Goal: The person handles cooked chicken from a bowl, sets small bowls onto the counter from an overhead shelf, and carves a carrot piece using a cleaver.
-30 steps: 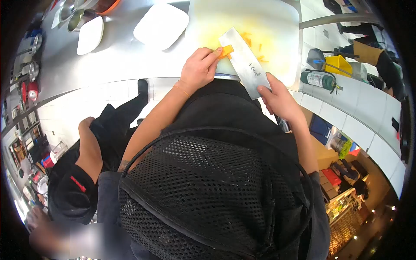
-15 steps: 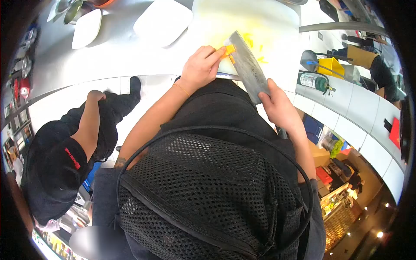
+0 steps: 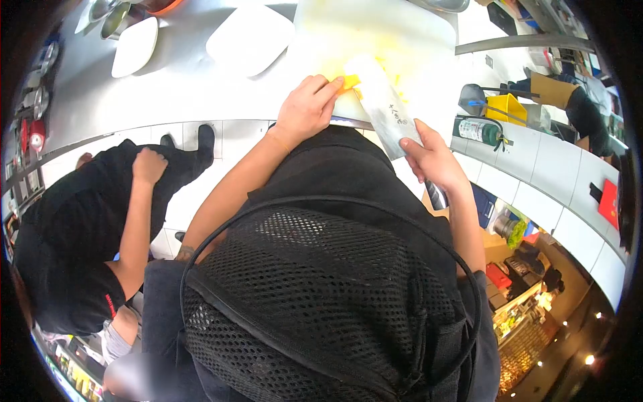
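My left hand (image 3: 307,106) is closed, its fingertips pinching an orange-yellow piece of food (image 3: 349,83) at the near part of the white cutting board (image 3: 429,47). I cannot make out what food it is. Wrapped round the handle end of a broad cleaver (image 3: 390,114) is my right hand (image 3: 432,157), with thumb and finger against the blade. The far part of the blade lies right beside the orange-yellow piece and shines brightly. Thin yellow strips (image 3: 396,70) show on the board behind the blade, partly washed out by glare.
Two white dishes, a square one (image 3: 251,39) and a narrower one (image 3: 135,47), stand on the steel counter (image 3: 181,87). Metal bowls (image 3: 120,19) sit at the far left. A person in black (image 3: 87,201) is at my left. A green cylinder (image 3: 477,129) lies to the right.
The cleaver's blade has tilted, turning from dull grey to bright, and markings now show on it. My left hand has barely moved. The person at my left has shifted further left.
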`<action>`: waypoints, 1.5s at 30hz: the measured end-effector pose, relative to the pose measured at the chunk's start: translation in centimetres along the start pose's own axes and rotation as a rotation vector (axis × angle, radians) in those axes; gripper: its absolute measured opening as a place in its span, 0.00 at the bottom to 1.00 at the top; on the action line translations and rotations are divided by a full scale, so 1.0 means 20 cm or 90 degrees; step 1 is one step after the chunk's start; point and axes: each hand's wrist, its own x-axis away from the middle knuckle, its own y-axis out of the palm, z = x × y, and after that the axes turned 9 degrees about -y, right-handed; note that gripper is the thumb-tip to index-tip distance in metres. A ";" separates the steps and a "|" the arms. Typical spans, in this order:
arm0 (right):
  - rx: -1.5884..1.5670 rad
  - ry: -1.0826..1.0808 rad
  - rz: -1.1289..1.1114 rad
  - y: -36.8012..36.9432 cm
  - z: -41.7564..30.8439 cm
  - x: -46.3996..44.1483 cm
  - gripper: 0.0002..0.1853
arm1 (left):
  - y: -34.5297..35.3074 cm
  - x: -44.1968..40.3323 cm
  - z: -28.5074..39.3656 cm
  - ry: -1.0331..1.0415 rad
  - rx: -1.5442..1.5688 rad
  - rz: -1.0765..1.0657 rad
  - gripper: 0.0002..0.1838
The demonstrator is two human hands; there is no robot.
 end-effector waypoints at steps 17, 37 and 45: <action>-0.035 -0.018 -0.024 0.01 0.07 -0.07 0.16 | -0.01 -0.01 0.00 -0.013 0.009 -0.040 0.19; 0.209 -0.097 0.037 0.01 0.06 0.01 0.14 | -0.02 -0.01 0.03 -0.044 -0.004 -0.071 0.18; 0.351 -0.191 0.058 0.08 0.08 -0.10 0.17 | -0.01 -0.02 0.01 -0.030 0.001 -0.072 0.19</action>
